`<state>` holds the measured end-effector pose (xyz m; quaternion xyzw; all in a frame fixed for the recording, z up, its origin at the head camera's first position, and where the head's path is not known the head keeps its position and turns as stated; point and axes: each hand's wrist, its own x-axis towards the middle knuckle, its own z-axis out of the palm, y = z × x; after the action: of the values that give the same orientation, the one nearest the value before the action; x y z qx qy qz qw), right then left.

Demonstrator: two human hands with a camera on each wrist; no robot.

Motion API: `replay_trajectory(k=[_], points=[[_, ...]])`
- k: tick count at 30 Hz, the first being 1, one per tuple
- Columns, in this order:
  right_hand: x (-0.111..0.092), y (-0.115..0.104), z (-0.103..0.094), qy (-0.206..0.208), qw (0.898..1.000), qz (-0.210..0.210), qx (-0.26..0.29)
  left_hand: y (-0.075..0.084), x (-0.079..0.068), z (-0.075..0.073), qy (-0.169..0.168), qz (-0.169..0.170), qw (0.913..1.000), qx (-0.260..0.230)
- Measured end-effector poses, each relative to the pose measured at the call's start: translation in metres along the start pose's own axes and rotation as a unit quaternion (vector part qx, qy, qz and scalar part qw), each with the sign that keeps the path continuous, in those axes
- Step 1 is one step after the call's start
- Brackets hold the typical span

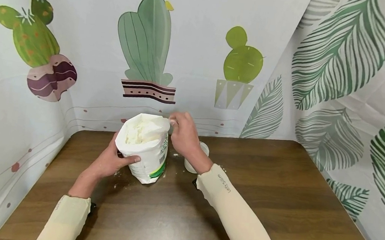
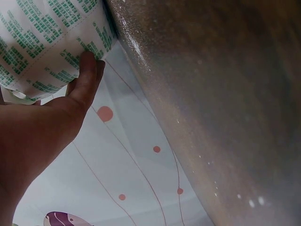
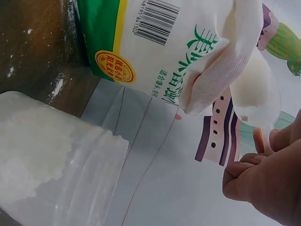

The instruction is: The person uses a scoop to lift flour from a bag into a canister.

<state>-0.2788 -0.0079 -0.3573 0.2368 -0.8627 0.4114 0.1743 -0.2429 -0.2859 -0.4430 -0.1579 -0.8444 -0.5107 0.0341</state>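
bag (image 1: pixel 148 155), white, green-printed, open-topped

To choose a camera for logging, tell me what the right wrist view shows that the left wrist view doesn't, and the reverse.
Only the right wrist view shows the right hand holding a translucent scoop, the jar with white powder, and the barcode. Only the left wrist view shows the left hand and dense rows of green print. Both show the bag, the brown table and the patterned wall cloth.
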Motion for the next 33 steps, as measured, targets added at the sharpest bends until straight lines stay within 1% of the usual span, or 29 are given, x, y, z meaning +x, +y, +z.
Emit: replay_trajectory(k=[6, 8, 14, 24, 28, 33], points=[[-0.006, 0.004, -0.004, 0.017, 0.999, 0.013, 0.036, 0.000, 0.000, 0.000, -0.002, -0.003, 1.0000, -0.004], [-0.008, 0.005, -0.006, 0.023, 0.999, 0.011, 0.046, 0.001, -0.001, -0.001, -0.005, -0.003, 0.9999, -0.011], [-0.013, 0.011, -0.013, 0.041, 0.997, 0.009, 0.067, 0.000, -0.001, -0.001, -0.002, -0.007, 1.0000, -0.002], [-0.022, 0.022, -0.019, 0.062, 0.994, 0.029, 0.086, -0.001, -0.003, -0.002, -0.003, -0.010, 0.9999, 0.007], [-0.026, 0.025, -0.026, 0.064, 0.993, 0.039, 0.093, -0.001, -0.003, -0.002, -0.002, -0.012, 0.9999, 0.009], [-0.028, 0.030, -0.035, 0.069, 0.992, 0.052, 0.094, 0.000, 0.000, 0.000, -0.004, -0.006, 0.9999, 0.008]])
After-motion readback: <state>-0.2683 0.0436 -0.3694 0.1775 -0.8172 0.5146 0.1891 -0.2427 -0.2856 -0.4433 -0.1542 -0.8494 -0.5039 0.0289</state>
